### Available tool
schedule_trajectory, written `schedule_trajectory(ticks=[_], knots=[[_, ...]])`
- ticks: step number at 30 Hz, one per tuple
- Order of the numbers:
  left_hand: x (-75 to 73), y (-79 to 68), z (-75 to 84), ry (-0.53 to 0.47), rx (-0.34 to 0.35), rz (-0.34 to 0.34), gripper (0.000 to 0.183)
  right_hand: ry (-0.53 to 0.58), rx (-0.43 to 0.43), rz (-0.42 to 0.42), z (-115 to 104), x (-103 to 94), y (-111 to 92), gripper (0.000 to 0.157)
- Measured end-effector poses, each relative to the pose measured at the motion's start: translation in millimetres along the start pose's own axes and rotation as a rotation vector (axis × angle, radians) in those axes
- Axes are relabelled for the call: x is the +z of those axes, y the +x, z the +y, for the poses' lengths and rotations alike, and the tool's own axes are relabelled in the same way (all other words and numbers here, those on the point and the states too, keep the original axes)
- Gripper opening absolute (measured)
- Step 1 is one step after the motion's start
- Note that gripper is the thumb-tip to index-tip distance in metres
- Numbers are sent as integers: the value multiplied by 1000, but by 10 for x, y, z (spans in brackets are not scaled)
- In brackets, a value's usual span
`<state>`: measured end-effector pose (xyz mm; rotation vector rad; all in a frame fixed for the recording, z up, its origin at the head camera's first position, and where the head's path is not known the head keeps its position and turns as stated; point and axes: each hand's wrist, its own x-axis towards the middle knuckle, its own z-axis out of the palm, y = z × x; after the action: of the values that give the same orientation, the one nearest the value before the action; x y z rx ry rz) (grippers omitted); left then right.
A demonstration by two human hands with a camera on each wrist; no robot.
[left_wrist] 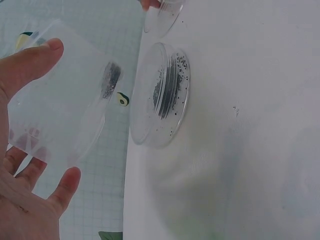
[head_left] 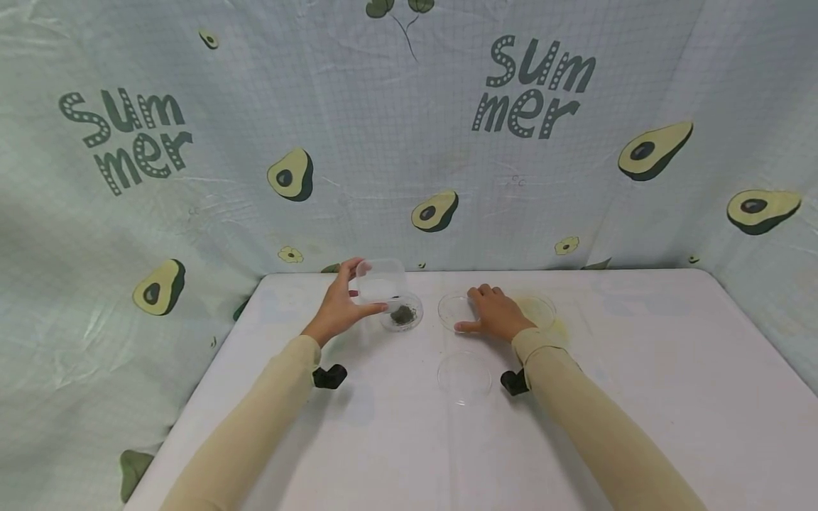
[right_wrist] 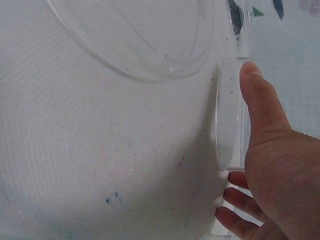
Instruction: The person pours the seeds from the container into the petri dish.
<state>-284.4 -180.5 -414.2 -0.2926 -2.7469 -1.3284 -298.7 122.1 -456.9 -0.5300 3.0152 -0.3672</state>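
My left hand (head_left: 341, 309) holds a clear plastic container (head_left: 381, 279) between thumb and fingers, raised and tilted over the far part of the table. A patch of dark grains shows through its wall in the left wrist view. Just below it, a round petri dish (left_wrist: 172, 95) on the table carries a heap of dark grains (head_left: 402, 314), with loose specks around it. My right hand (head_left: 495, 312) spans a second clear petri dish (right_wrist: 230, 115), thumb at one side and fingers at the other. A few specks lie in that dish.
Nearer the front, a clear round dish or lid (head_left: 464, 376) lies flat on the white table (head_left: 396, 440). A yellowish round dish (head_left: 538, 311) sits behind my right wrist. Beyond the table's far edge hangs a printed curtain (head_left: 358, 106).
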Motion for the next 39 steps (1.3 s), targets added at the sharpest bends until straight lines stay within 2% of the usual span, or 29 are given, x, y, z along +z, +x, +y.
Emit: schedule_trajectory(ticks=[29,39], knots=[[110,68,110,-2,58,-29,96,-5,6,-19,-8,-24,-11,83],[170,81,99,43,94,-37,93,-10,4,-25,-14,-46,-13,82]])
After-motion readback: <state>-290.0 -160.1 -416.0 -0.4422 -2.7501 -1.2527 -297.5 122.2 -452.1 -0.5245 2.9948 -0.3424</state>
